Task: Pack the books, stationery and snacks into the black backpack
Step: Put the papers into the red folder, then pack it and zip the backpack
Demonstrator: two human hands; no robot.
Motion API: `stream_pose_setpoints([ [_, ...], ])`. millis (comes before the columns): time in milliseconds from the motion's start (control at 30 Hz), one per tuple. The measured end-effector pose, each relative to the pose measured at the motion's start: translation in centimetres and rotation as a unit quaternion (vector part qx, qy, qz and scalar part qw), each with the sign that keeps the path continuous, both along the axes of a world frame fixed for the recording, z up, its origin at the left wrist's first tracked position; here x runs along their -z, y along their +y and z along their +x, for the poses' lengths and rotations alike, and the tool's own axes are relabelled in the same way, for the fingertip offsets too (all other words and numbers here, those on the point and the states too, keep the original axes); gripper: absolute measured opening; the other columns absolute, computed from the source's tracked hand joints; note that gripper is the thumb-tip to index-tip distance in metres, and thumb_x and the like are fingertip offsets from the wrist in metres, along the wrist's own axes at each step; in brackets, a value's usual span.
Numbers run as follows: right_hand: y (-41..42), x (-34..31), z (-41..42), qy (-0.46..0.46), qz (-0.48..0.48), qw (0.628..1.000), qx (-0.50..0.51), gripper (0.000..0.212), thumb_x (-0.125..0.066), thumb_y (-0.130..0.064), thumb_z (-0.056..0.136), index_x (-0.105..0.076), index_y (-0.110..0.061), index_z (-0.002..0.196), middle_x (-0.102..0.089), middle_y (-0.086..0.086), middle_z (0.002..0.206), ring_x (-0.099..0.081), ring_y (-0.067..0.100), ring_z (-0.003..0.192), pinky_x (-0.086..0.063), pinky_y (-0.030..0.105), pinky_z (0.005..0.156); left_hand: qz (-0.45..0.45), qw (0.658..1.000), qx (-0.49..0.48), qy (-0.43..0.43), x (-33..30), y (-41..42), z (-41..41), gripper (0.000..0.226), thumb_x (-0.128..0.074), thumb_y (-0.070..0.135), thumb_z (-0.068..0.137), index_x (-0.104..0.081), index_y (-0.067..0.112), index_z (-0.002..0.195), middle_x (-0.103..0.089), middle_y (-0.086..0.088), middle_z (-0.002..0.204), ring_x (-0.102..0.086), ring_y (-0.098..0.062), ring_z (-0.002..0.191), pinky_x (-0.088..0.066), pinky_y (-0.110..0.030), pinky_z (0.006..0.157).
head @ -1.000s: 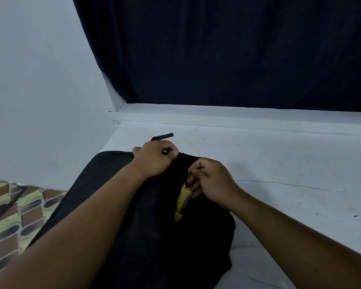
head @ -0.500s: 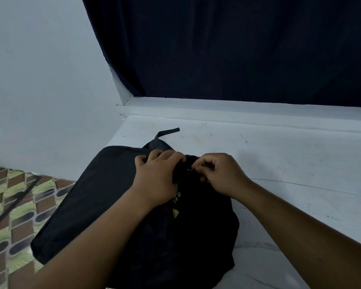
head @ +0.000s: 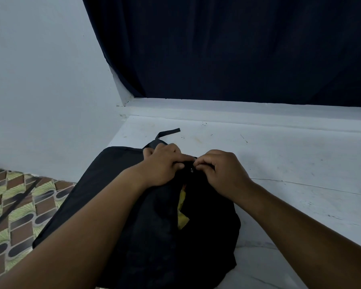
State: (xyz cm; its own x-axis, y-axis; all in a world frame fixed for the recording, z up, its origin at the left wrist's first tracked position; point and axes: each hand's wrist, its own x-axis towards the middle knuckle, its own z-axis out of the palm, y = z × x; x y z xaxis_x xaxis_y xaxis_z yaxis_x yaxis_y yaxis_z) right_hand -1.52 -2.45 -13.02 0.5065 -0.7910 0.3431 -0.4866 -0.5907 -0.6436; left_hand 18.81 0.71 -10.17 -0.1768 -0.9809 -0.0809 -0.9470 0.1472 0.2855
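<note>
Surface: white ledge [head: 279, 163], scuffed, right of frame.
Room: dark curtain [head: 238, 49] at top; patterned floor [head: 13, 205] lower left.
Backpack [head: 154, 236]: laid at centre bottom.
Left hand [head: 165, 163]: fingers curled on backpack top.
Right hand [head: 221, 172]: zip pull [head: 191, 168] pinched.

Dim, bluish cast; soft shadows; dark fabric loses detail; wide-angle bending at edges.

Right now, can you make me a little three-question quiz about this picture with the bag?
1. True or false: the black backpack lies on the white ledge.
2. What colour is the packet showing through the bag's opening? A) yellow B) blue C) pink
3. Fill in: the left hand holds the bag's top while the right hand pinches the small metal ____.

Key: 1 true; 2 A; 3 zip pull.
</note>
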Motion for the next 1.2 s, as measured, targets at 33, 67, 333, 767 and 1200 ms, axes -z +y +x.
stream_pose_setpoints([
  [33,0.1,0.1,-0.1,0.007,-0.01,1.0,0.003,0.017,-0.063,-0.015,0.089,-0.078,-0.022,0.091,-0.07,-0.008,0.087,-0.063,0.009,0.08,-0.055,0.033,0.075,0.008,1.0,0.009,-0.015,0.2,-0.3,-0.1,0.035,-0.049,0.033,0.103,-0.055,0.059,0.127,-0.048,0.016,0.112,-0.032,-0.011,0.116,-0.017,-0.041,0.099],
  [67,0.2,0.2,-0.3,0.012,-0.011,1.0,0.004,0.017,-0.063,-0.016,0.088,-0.078,-0.022,0.091,-0.069,-0.009,0.087,-0.063,0.01,0.08,-0.055,0.036,0.074,0.005,1.0,0.018,-0.025,0.3,-0.5,-0.2,0.032,-0.052,0.035,0.101,-0.058,0.057,0.123,-0.048,0.014,0.11,-0.033,-0.012,0.115,-0.018,-0.041,0.098],
  [333,2.1,0.8,-0.8,0.046,0.033,0.997,-0.058,0.02,-0.06,-0.005,0.089,-0.074,-0.019,0.086,-0.065,-0.012,0.089,-0.062,0.006,0.083,-0.055,0.031,0.076,-0.084,0.996,-0.031,0.03,1.3,-1.9,0.7,0.019,-0.068,0.031,0.09,-0.065,0.048,0.082,-0.059,0.016,0.099,-0.046,-0.007,0.11,-0.02,-0.036,0.093],
  [767,4.5,0.5,-1.1,-0.002,0.081,0.997,-0.006,0.016,-0.066,-0.01,0.088,-0.073,-0.025,0.084,-0.068,-0.013,0.088,-0.064,0.003,0.086,-0.054,0.035,0.081,0.03,0.998,0.061,-0.017,0.5,5.9,-1.6,0.102,-0.058,0.08,0.063,-0.015,0.051,0.15,-0.007,0.022,0.163,0.002,-0.008,0.151,0.0,-0.044,0.12],
  [1200,6.7,0.2,-0.9,0.006,0.067,0.997,0.034,0.015,-0.065,-0.01,0.089,-0.073,-0.022,0.085,-0.067,-0.013,0.087,-0.063,0.003,0.084,-0.053,0.032,0.079,0.086,0.992,0.097,-0.006,-0.3,6.2,0.5,0.061,-0.06,0.062,0.086,-0.032,0.054,0.14,-0.001,0.023,0.165,0.011,-0.008,0.151,0.006,-0.041,0.119],
])
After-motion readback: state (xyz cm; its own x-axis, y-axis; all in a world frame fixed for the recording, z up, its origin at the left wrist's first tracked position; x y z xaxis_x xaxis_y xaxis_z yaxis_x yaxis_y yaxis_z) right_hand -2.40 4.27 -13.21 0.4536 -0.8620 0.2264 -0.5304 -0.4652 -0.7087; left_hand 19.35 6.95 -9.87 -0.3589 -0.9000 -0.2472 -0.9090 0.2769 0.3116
